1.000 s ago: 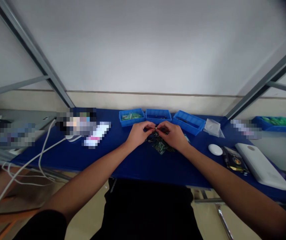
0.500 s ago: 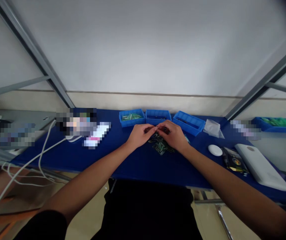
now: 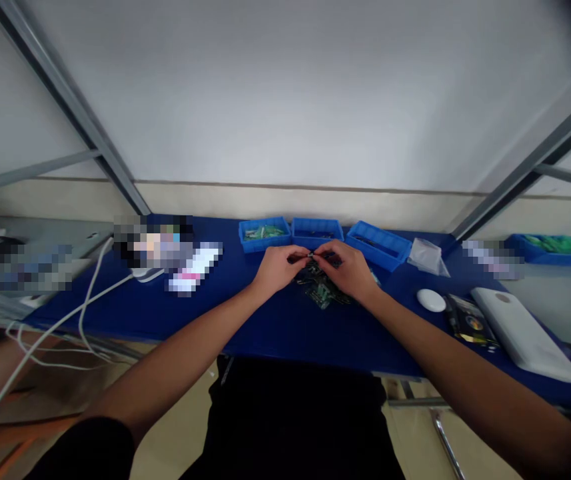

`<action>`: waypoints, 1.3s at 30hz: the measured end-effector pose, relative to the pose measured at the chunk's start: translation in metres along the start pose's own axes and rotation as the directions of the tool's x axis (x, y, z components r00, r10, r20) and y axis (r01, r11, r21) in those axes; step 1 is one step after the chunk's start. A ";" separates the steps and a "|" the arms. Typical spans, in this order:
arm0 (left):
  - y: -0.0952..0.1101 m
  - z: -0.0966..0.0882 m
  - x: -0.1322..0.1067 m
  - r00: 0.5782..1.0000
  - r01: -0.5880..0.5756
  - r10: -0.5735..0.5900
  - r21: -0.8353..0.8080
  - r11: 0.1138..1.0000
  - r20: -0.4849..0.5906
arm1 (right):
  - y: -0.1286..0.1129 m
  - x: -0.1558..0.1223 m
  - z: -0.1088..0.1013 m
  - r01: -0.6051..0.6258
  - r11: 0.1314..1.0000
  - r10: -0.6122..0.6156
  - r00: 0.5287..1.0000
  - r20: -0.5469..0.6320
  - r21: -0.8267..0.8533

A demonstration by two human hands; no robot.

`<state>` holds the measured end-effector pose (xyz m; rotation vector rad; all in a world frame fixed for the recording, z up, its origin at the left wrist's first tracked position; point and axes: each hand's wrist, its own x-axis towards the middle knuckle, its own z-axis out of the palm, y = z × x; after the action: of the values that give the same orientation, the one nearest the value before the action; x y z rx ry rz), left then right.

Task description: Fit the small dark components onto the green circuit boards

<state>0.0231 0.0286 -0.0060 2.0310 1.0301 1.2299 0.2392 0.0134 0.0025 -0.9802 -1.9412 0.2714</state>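
My left hand [image 3: 281, 268] and my right hand [image 3: 346, 268] meet fingertip to fingertip over the blue table. Both are closed in a pinch on a tiny light-coloured part [image 3: 311, 255], too small to name. Under and in front of my right hand lies a heap of small green circuit boards [image 3: 322, 293], partly covered by that hand. Just behind my hands stand a blue bin with green and pale parts [image 3: 264, 235], a middle blue bin [image 3: 318, 230] and a right blue bin [image 3: 379, 245] with a few dark pieces.
On the right of the blue table [image 3: 175, 327] lie clear plastic bags [image 3: 426, 257], a white oval object [image 3: 431, 300], a black packet [image 3: 469, 321] and a long white case [image 3: 525, 337]. A white cable [image 3: 85, 303] crosses the left end. Metal posts flank the table.
The fingertips have parted slightly, and a tiny light part now shows between them. Both hands stay in nearly the same place above the heap.
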 end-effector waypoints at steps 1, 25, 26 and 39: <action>0.000 -0.001 0.000 1.000 -0.013 0.013 0.023 1.000 0.003 | 0.001 0.000 0.000 -0.003 1.000 0.003 1.000 0.009 0.001; 0.016 -0.006 -0.001 0.993 -0.074 0.061 0.136 0.988 0.103 | -0.008 0.001 -0.001 0.032 0.999 -0.033 0.999 -0.014 -0.030; 0.016 -0.006 -0.001 0.991 -0.068 0.050 0.145 0.987 0.126 | -0.007 0.001 -0.001 0.023 1.000 -0.023 0.999 -0.030 -0.021; 0.011 -0.006 0.000 0.983 -0.107 0.085 0.133 0.985 0.165 | -0.003 0.000 -0.001 0.091 0.995 -0.093 0.994 0.058 0.033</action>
<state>0.0215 0.0232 0.0052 2.2718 0.9770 1.0470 0.2381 0.0113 0.0046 -0.8690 -2.0248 0.2796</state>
